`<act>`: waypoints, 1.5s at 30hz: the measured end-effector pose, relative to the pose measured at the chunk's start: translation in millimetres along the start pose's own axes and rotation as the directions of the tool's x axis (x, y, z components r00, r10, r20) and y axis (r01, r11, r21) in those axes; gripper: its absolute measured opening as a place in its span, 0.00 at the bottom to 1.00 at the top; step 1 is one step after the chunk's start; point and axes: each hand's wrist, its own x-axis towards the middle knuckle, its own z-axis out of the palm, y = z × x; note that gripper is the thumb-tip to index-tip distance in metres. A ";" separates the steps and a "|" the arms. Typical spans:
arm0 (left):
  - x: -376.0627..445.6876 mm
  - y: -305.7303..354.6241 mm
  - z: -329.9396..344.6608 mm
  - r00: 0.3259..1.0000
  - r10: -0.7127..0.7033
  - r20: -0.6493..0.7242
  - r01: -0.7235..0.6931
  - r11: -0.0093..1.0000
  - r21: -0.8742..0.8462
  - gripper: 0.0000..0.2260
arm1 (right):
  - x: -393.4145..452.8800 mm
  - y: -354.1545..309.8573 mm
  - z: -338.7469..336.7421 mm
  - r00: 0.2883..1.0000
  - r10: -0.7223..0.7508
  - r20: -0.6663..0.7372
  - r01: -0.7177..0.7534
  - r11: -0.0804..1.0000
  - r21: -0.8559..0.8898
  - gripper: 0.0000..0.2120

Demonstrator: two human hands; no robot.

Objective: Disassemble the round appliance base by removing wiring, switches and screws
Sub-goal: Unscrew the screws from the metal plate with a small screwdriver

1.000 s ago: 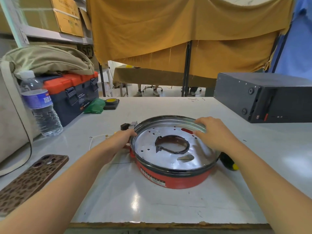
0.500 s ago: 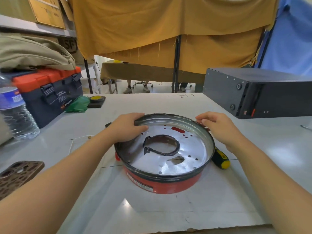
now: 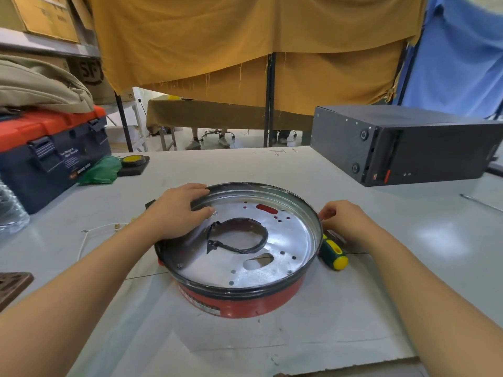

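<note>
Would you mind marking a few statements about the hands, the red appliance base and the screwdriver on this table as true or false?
1. The left hand rests on the rim of the round appliance base. True.
2. The right hand holds the screwdriver in the air. False: it lies on the table beside the base.
3. The base's outer wall is blue. False: red.
4. A black box stands at the table's far right. True.
</note>
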 end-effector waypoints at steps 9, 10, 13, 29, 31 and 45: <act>-1.5 -0.1 -0.4 1.000 -0.009 -0.010 0.009 0.999 -0.040 0.23 | -1.1 -2.8 4.1 0.995 0.045 -0.090 -0.056 0.991 -0.124 0.12; -1.9 -0.3 -0.7 1.000 -0.013 -0.012 0.012 0.998 -0.058 0.22 | 0.1 -3.1 4.7 0.993 0.026 -0.119 -0.037 0.995 -0.092 0.13; -2.9 -1.5 -2.2 0.999 -0.043 -0.016 0.040 0.988 -0.149 0.20 | 1.0 -10.1 2.8 0.976 -0.059 -0.209 0.072 0.996 0.053 0.12; -10.3 -20.1 -6.2 0.939 -0.312 0.147 0.295 0.505 -0.811 0.11 | -19.5 -82.1 -2.7 0.930 -0.366 0.039 0.242 0.687 0.685 0.05; -9.4 -22.7 -4.9 0.936 -0.317 0.152 0.301 0.499 -0.813 0.10 | -18.9 -90.9 0.8 0.929 -0.365 0.057 0.225 0.682 0.696 0.04; -16.9 -34.2 14.9 0.970 -0.074 0.233 0.244 0.306 -0.920 0.16 | -15.5 -156.3 32.0 0.798 -0.481 0.362 0.238 0.804 0.545 0.09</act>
